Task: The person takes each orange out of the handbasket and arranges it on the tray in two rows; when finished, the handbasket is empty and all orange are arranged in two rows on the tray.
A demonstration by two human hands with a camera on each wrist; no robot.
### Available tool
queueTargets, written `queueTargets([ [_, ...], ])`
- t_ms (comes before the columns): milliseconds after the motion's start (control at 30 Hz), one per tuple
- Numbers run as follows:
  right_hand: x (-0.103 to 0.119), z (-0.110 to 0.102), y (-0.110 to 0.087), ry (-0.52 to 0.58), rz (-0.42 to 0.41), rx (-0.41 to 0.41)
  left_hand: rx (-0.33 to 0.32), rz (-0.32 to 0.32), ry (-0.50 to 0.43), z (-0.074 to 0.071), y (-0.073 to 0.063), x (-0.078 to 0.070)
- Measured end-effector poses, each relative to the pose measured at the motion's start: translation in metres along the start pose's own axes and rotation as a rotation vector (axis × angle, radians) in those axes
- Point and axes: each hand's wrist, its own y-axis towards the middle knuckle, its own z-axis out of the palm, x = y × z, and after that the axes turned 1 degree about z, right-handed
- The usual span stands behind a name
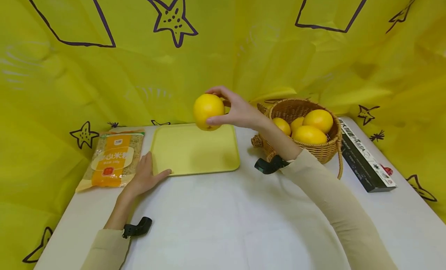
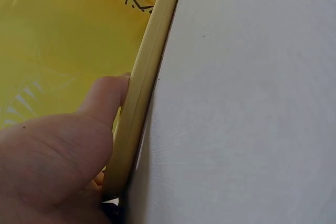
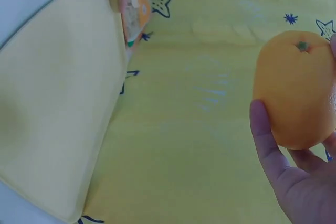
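Note:
An orange (image 1: 205, 109) is held up above the far part of a pale yellow tray (image 1: 195, 150). My right hand (image 1: 237, 110) grips it from the right, thumb in front and fingers behind. In the right wrist view, the orange (image 3: 294, 90) shows its green stem end. My left hand (image 1: 144, 176) holds the tray's near left corner, with the thumb over the front rim and the fingers along the left side. Up close, the left wrist view has the thumb (image 2: 105, 98) against the tray rim (image 2: 144, 77); most left fingers are hidden there.
Right of the tray stands a wicker basket (image 1: 325, 151) with several oranges (image 1: 310, 134) in it, partly behind the right forearm. Beyond it lies a black and white pasta box (image 1: 366, 159). A bag of rice noodles (image 1: 113, 159) lies left of the tray. Yellow printed cloth hangs behind.

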Motion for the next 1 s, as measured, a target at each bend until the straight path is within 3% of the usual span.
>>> queueTargets([
  [200,0.007,0.014,0.033,-0.031,0.014,0.019,0.004,0.007,0.021,-0.005,0.0,-0.001],
  [400,0.004,0.03,0.069,-0.074,-0.015,0.095,0.01,0.005,-0.007,-0.002,0.0,-0.001],
  [600,-0.019,0.054,0.093,-0.029,0.057,0.167,-0.004,0.009,-0.021,-0.001,0.0,0.001],
  [800,-0.047,0.076,0.105,0.019,0.171,0.114,-0.035,0.021,-0.022,0.002,0.001,0.002],
  [1000,-0.069,0.095,0.113,0.05,0.231,0.089,-0.013,-0.004,-0.012,0.001,0.0,0.002],
])
